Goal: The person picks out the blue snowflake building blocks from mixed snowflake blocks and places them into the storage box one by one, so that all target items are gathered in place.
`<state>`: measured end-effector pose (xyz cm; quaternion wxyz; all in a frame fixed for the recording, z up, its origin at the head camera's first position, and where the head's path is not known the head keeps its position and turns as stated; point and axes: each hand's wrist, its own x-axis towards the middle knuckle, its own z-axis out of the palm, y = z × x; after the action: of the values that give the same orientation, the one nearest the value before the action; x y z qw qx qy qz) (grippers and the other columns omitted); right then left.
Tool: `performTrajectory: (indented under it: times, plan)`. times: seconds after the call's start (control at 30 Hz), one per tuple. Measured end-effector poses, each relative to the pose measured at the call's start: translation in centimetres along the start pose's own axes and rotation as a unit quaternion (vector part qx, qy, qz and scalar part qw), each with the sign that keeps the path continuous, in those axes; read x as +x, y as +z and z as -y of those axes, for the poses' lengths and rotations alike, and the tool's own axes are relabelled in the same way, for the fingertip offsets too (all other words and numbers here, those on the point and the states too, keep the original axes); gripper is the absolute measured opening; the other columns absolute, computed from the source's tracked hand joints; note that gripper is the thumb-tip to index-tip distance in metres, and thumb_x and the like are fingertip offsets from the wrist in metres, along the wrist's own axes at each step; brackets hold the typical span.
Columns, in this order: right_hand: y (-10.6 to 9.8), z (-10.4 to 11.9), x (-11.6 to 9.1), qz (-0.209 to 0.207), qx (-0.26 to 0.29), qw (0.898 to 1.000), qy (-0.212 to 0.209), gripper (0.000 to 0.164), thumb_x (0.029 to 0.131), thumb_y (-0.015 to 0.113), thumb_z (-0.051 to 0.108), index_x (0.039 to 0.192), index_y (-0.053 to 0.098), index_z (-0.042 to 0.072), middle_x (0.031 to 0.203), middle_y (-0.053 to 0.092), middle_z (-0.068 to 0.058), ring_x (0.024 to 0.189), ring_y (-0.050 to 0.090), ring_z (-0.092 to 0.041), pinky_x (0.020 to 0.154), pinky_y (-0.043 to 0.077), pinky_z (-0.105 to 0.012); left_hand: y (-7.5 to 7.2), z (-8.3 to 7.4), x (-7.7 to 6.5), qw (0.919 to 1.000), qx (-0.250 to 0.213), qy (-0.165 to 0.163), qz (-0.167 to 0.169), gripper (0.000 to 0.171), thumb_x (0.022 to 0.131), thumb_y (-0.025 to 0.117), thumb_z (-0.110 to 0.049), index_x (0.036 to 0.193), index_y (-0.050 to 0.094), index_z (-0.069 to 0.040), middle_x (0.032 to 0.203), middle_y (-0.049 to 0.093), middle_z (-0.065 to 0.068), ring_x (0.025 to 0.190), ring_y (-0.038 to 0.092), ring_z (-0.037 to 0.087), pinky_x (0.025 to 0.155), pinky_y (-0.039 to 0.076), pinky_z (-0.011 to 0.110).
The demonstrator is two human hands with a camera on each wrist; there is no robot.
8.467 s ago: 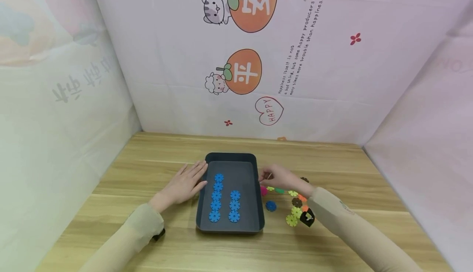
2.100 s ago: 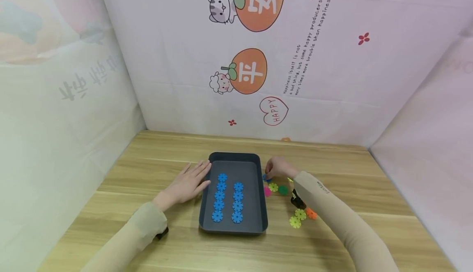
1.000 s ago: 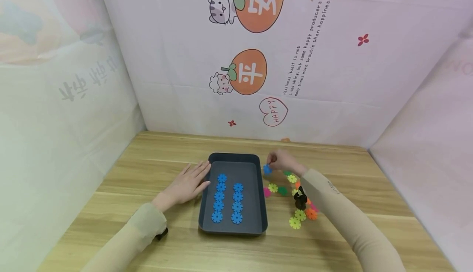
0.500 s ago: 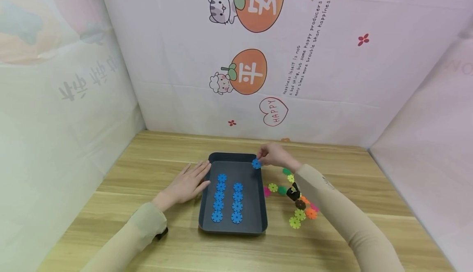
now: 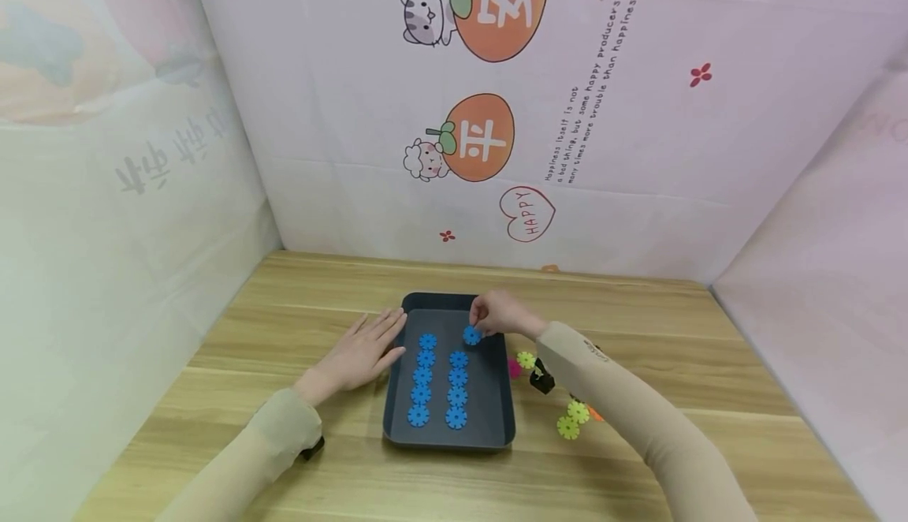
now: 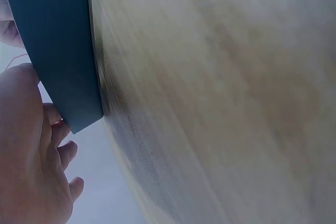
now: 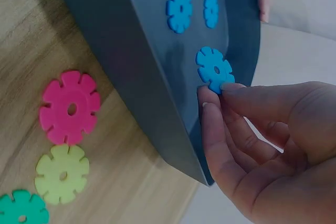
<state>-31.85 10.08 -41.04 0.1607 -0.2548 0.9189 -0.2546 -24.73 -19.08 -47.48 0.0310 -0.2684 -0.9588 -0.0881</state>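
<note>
My right hand point(image 5: 505, 313) pinches a blue notched plastic disc point(image 7: 214, 70) between thumb and fingertips, over the upper right part of a dark grey rectangular tray point(image 5: 485, 427). Two columns of matching blue discs lie in the tray: a longer left column point(image 5: 422, 376) and a shorter right column point(image 5: 457, 396). The held disc is just above the top of the right column. My left hand point(image 5: 358, 352) lies with straight fingers against the tray's left rim, and the left wrist view shows its fingertips at the tray wall point(image 6: 58, 40).
Right of the tray, a pink disc point(image 7: 70, 107), a yellow disc point(image 7: 62, 174) and a green disc point(image 7: 23, 209) lie on the wooden table point(image 5: 319, 270). Further discs, including a yellow-green one point(image 5: 567, 427), lie partly under my right forearm. Printed cloth walls stand around the table.
One more blue disc joined the right column since the oldest frame. My right hand picked up another blue disc beside the tray and carried it left over the rim. My left hand stayed put.
</note>
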Motion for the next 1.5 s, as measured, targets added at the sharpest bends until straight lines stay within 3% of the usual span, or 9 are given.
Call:
performTrajectory:
  times: [0.33, 0.67, 1.5]
  plan:
    - [1.0, 0.2, 0.5, 0.015, -0.010, 1.000, 0.009, 0.006, 0.091, 0.063, -0.004, 0.090, 0.068, 0.000, 0.083, 0.070, -0.013, 0.072, 0.069, -0.023, 0.072, 0.061, -0.035, 0.0, 0.0, 0.1, 1.0000, 0.001, 0.003, -0.003, 0.064, 0.106, 0.040, -0.045, 0.158, 0.025, -0.012, 0.166, 0.025, 0.007, 0.154, 0.024, 0.029, 0.123, 0.020, 0.059]
    - [1.6, 0.2, 1.1, 0.020, -0.031, 0.999, 0.007, 0.007, 0.090, 0.065, -0.002, 0.088, 0.069, 0.003, 0.080, 0.070, -0.008, 0.073, 0.070, -0.024, 0.064, 0.057, -0.024, 0.0, -0.1, 0.1, 1.0000, -0.005, -0.001, 0.000, 0.064, 0.106, 0.041, -0.044, 0.159, 0.024, -0.012, 0.166, 0.022, 0.006, 0.154, 0.023, 0.028, 0.123, 0.019, 0.059]
    - [1.9, 1.0, 1.4, 0.014, -0.027, 1.000, -0.004, 0.008, 0.091, 0.063, -0.004, 0.092, 0.070, 0.000, 0.082, 0.070, -0.010, 0.071, 0.069, -0.022, 0.064, 0.057, -0.024, 0.0, 0.1, 0.0, 1.0000, -0.004, 0.000, -0.001, 0.065, 0.106, 0.038, -0.047, 0.159, 0.024, -0.012, 0.166, 0.024, 0.007, 0.154, 0.024, 0.029, 0.123, 0.019, 0.059]
